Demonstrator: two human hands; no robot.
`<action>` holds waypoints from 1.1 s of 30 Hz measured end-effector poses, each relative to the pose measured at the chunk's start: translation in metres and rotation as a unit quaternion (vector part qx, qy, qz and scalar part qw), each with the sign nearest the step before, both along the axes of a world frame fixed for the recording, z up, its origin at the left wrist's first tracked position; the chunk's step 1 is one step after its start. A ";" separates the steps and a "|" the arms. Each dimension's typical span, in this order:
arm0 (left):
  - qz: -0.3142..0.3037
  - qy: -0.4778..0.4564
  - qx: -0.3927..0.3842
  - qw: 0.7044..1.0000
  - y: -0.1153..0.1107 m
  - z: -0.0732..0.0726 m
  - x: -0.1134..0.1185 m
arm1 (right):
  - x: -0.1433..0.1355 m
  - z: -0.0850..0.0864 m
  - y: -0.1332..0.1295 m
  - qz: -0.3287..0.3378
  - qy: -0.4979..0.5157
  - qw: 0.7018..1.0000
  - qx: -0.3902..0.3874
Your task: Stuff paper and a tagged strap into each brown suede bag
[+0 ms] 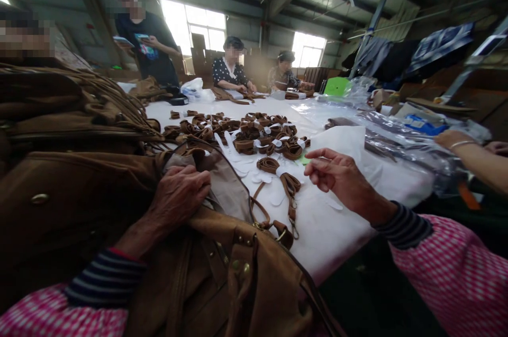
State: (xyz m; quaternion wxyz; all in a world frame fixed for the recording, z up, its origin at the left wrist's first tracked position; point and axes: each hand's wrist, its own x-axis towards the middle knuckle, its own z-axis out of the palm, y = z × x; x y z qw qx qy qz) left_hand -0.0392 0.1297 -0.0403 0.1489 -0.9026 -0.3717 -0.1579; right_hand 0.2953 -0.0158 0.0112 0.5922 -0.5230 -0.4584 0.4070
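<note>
Head view, left grip (177, 197) clamped on creased, studded brown bag (280, 284) — right grip (342, 175) apart

Bright windows (206, 24) pierce the dim back wall (245, 20).

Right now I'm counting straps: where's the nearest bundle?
In the head view, right of centre, the strap bundle lies between the bag and right hand.

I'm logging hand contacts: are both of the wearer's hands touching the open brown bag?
No, the left hand touches the brown bag at its opening, but the right hand is clear.
</note>
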 end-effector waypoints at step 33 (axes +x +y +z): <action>-0.015 -0.012 -0.002 1.000 -0.001 -0.002 -0.001 | -0.021 -0.020 -0.013 0.113 -0.699 0.705 0.041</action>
